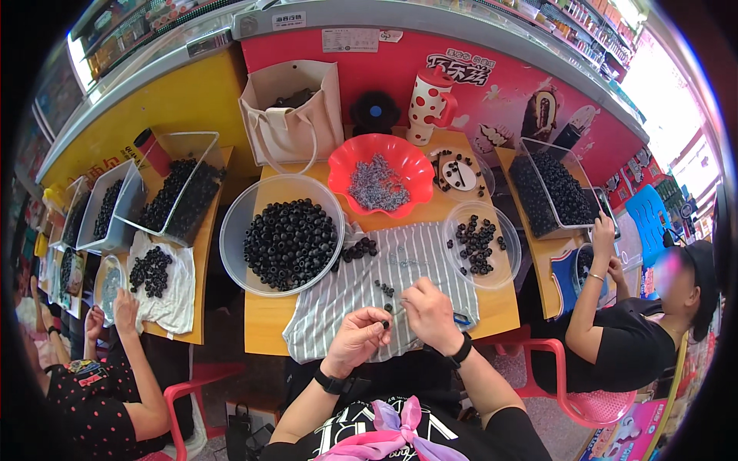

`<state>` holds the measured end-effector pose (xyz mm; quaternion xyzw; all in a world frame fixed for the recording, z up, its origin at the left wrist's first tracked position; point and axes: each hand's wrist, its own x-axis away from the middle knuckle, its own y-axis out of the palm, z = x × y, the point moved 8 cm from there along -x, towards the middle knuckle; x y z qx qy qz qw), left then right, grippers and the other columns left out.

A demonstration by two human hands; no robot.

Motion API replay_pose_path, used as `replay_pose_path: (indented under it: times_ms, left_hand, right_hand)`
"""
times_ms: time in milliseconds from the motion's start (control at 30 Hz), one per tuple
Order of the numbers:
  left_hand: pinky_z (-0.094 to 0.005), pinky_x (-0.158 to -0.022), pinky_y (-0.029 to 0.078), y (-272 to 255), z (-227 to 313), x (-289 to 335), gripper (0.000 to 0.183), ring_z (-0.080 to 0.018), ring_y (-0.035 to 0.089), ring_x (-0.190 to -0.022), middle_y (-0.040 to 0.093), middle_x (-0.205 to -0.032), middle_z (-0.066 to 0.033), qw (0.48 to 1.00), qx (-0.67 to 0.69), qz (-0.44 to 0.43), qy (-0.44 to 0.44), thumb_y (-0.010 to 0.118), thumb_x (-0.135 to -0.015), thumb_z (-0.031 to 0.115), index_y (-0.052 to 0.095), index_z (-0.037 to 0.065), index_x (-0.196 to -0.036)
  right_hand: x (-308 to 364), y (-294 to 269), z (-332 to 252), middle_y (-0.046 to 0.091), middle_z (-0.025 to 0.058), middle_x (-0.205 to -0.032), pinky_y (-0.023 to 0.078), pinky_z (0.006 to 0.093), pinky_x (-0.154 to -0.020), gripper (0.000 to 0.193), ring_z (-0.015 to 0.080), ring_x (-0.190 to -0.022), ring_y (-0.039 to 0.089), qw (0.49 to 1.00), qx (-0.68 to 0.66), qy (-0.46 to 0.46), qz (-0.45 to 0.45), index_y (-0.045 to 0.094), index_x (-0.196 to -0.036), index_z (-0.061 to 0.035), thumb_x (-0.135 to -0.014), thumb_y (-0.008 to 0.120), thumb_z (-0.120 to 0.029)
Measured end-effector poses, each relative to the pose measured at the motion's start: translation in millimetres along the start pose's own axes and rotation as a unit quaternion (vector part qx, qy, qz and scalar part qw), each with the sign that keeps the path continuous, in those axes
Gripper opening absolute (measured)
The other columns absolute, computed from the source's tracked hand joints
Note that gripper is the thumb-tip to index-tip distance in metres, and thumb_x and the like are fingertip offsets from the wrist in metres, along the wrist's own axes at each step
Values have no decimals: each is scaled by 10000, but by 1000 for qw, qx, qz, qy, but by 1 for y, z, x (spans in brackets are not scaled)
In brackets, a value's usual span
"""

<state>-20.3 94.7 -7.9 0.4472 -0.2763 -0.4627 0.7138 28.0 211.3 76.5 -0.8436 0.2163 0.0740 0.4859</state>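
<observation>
Over the near edge of a grey-and-white striped cloth (419, 253), my left hand (354, 342) pinches a small black bead (385, 324) between thumb and fingertips. To its right, my right hand (428, 313) has its fingers pressed together; whatever they hold, if anything, is too small to make out. Just beyond my hands lie a few loose black beads (383, 289), with a larger cluster of black beads (359, 250) farther left on the cloth. Small clear pieces (401, 261) are scattered near the cloth's middle.
A big clear tub (233, 238) of black beads stands left, a smaller clear tub (503, 265) right. Behind are a red scalloped bowl (417, 165) of small greyish pieces, a canvas bag (307, 131) and a dotted tumbler (425, 107). Co-workers sit at tables on both sides.
</observation>
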Motion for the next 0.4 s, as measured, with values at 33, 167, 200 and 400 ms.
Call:
replay_pose_path:
  times_ms: [33,167,200,400]
  left_hand:
    - [-287,-701,513,0,0,1,151,-171,606,-758,612,-1021,-123,1000,-3,-4,1,650,-887,50,626,-7,-1025]
    - [-281,-694,514,2,2,0,157,-171,607,-757,612,-1009,-129,1000,-2,1,12,660,-876,36,630,-12,-1023]
    - [-281,-694,514,1,1,1,157,-171,607,-757,612,-1009,-129,1000,-2,2,10,660,-876,36,630,-12,-1023]
    - [-276,-708,543,-1,-1,2,213,-178,644,-772,628,-1036,-119,1000,-6,-7,1,643,-876,-10,637,-28,-1088]
  right_hand:
    - [3,-5,1,581,124,-792,477,330,-594,59,274,-675,605,994,-101,15,28,623,-803,-12,-771,653,28]
    - [20,-9,-7,595,103,-793,458,302,-567,58,200,-668,602,941,-322,107,-9,618,-819,9,-787,641,52]
    - [21,-12,-17,603,92,-792,451,282,-568,79,174,-668,593,943,-326,72,-3,623,-831,12,-782,649,68]
    - [22,-13,-34,607,83,-790,461,278,-595,108,191,-683,593,950,-312,-2,9,627,-830,1,-775,669,84]
